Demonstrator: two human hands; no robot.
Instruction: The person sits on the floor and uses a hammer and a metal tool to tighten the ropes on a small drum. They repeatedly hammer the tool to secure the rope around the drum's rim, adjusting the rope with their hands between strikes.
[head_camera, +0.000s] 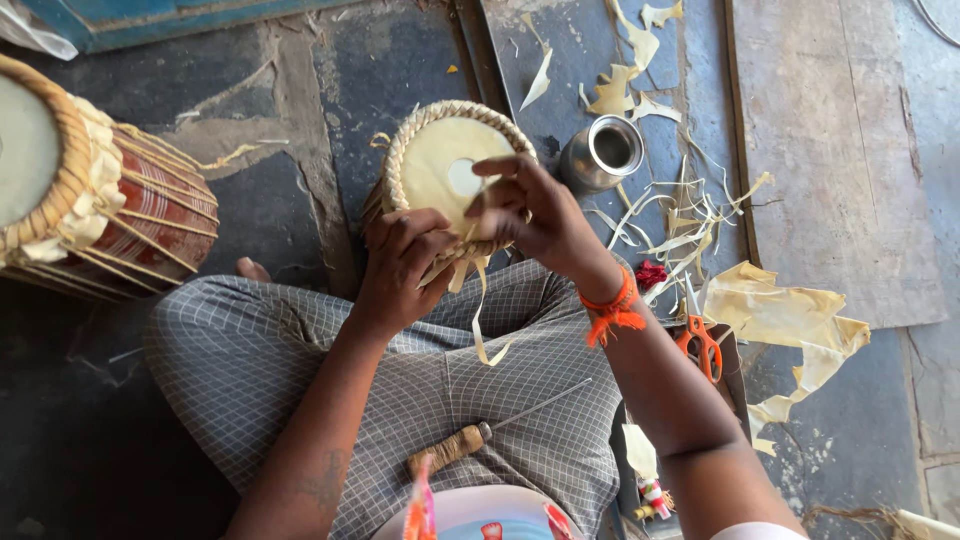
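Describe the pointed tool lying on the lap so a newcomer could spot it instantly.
Start at the person's crossed legs in grey checked cloth, below the small drum that both hands work on. On the right thigh lies an awl, pointing up and to the right. Unlike the orange-handled scissors on the floor nearby, it has one thin metal spike and a cord-wrapped handle.

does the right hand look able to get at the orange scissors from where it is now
Probably yes. The orange scissors lie on the floor just beside the right forearm, with nothing covering them. But the right hand is busy pinching a strip at the small drum, so it must let go first.
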